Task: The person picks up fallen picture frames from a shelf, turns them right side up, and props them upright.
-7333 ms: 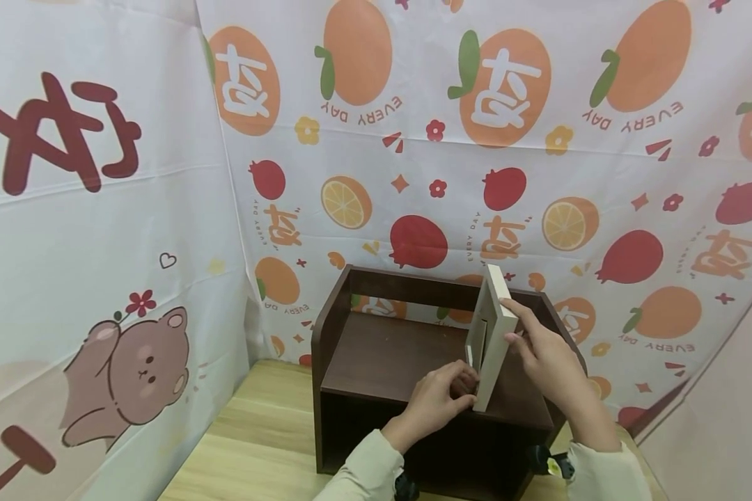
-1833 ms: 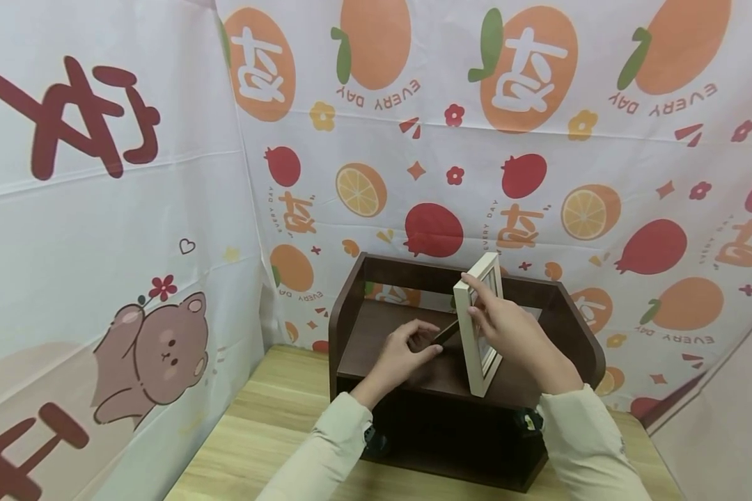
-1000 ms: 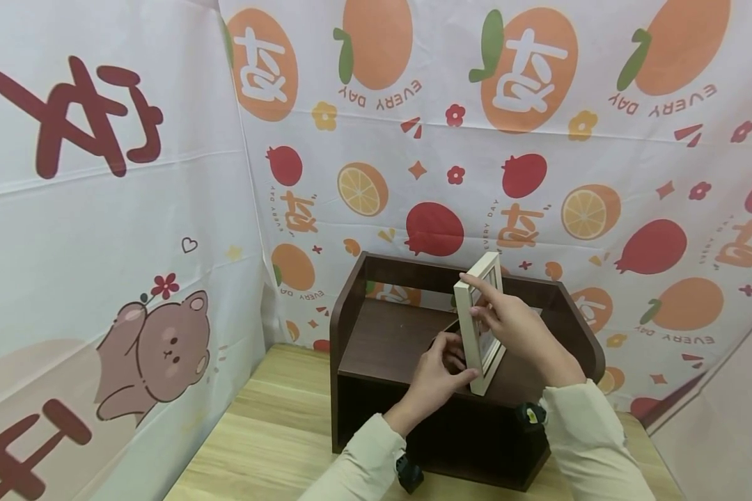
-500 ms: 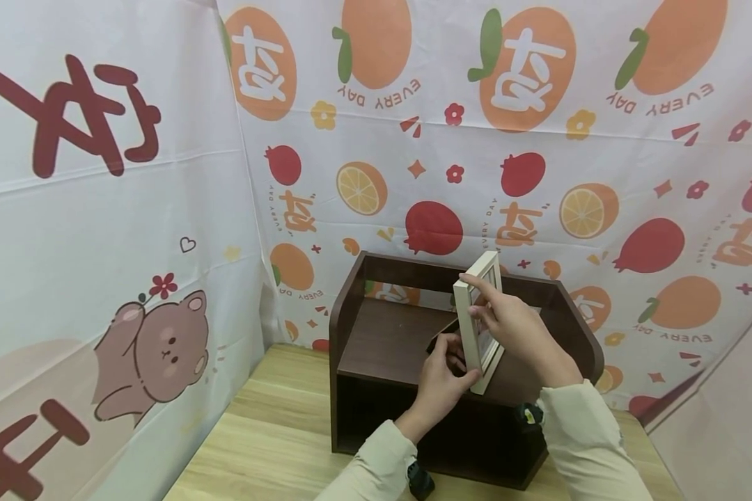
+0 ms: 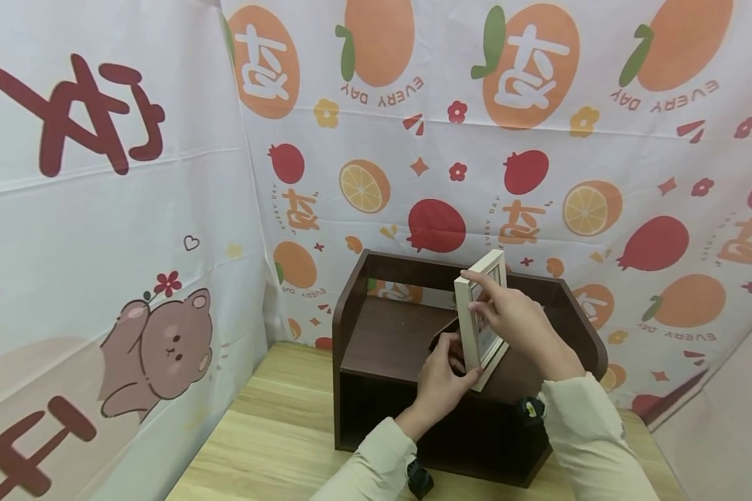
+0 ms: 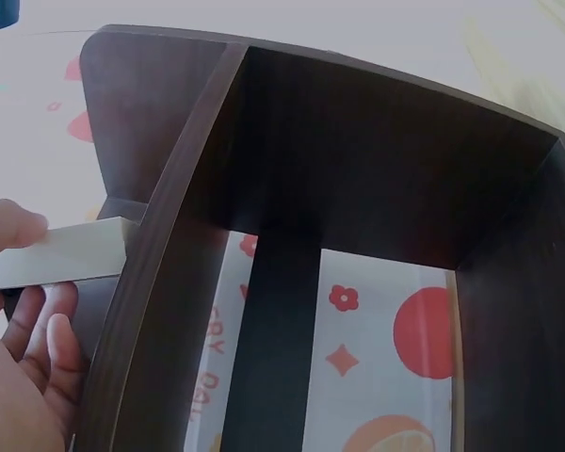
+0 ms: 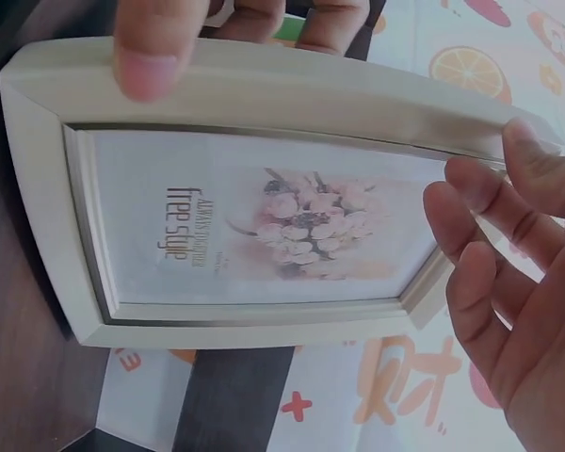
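Note:
A cream picture frame point(image 5: 466, 330) stands upright on edge over the upper board of a dark brown desk shelf point(image 5: 376, 337). In the right wrist view its glazed front shows a print point(image 7: 311, 226) of pale flowers with "free style" lettering. My left hand point(image 5: 440, 384) grips the frame's lower near edge, thumb on the edge and fingers behind. A dark support flap point(image 5: 440, 334) sticks out from the back, partly hidden by those fingers. My right hand point(image 5: 521, 325) pinches the frame's upper edge, one finger over the top corner.
The shelf stands on a light wooden table point(image 5: 257, 417), with a dark open compartment point(image 5: 388, 417) below the upper board. A fruit-print cloth point(image 5: 376, 125) hangs right behind it. On the left hangs another cloth point(image 5: 163, 243) with a bear drawing.
Since 7.3 seconds ago the frame has been turned so its front shows more. My left hand has moved right from the support flap to the frame's lower edge. The last half second shows little motion.

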The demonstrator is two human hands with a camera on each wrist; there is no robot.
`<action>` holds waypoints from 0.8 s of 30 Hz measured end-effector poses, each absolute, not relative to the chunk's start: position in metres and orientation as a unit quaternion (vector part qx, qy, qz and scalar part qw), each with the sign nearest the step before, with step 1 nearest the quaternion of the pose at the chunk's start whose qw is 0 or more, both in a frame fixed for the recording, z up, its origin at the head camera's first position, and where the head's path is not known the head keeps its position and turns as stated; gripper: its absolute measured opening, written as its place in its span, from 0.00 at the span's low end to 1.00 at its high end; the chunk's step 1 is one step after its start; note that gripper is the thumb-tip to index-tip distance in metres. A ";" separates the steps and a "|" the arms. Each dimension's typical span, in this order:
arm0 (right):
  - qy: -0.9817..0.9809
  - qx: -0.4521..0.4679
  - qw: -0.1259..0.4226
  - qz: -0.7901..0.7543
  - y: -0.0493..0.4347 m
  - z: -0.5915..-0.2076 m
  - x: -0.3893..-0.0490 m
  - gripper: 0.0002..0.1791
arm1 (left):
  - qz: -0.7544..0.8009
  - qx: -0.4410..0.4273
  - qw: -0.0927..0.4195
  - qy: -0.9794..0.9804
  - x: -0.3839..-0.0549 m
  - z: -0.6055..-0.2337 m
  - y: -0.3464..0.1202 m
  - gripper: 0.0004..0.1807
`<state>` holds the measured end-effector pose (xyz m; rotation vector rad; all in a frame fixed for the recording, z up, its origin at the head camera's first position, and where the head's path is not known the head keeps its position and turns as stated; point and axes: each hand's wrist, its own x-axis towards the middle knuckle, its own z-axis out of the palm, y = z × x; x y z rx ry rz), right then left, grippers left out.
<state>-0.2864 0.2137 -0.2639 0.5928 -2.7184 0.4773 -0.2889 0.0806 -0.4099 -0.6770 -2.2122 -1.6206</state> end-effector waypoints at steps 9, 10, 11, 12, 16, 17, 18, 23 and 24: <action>-0.952 0.200 0.165 0.163 0.211 -0.261 -0.292 0.29 | -0.552 -0.239 0.132 -0.788 -0.290 -0.405 0.069 0.27; -0.952 0.199 0.171 0.161 0.210 -0.261 -0.293 0.29 | -0.550 -0.240 0.130 -0.789 -0.291 -0.404 0.067 0.27; -0.951 0.196 0.177 0.159 0.208 -0.261 -0.294 0.29 | -0.548 -0.239 0.125 -0.792 -0.291 -0.403 0.065 0.27; -0.951 0.192 0.185 0.157 0.207 -0.262 -0.295 0.29 | -0.547 -0.239 0.120 -0.793 -0.291 -0.403 0.063 0.26; -0.951 0.176 0.208 0.149 0.204 -0.265 -0.298 0.29 | -0.550 -0.235 0.086 -0.796 -0.294 -0.402 0.056 0.25; -0.951 0.170 0.214 0.146 0.204 -0.266 -0.298 0.28 | -0.552 -0.235 0.077 -0.797 -0.295 -0.401 0.054 0.24; -0.951 0.164 0.222 0.141 0.204 -0.266 -0.299 0.28 | -0.553 -0.235 0.069 -0.796 -0.296 -0.400 0.052 0.24; -0.949 0.132 0.257 0.130 0.206 -0.265 -0.303 0.23 | -0.554 -0.236 0.045 -0.797 -0.299 -0.395 0.047 0.24; -0.948 0.128 0.262 0.130 0.207 -0.264 -0.304 0.22 | -0.555 -0.236 0.042 -0.796 -0.299 -0.395 0.046 0.25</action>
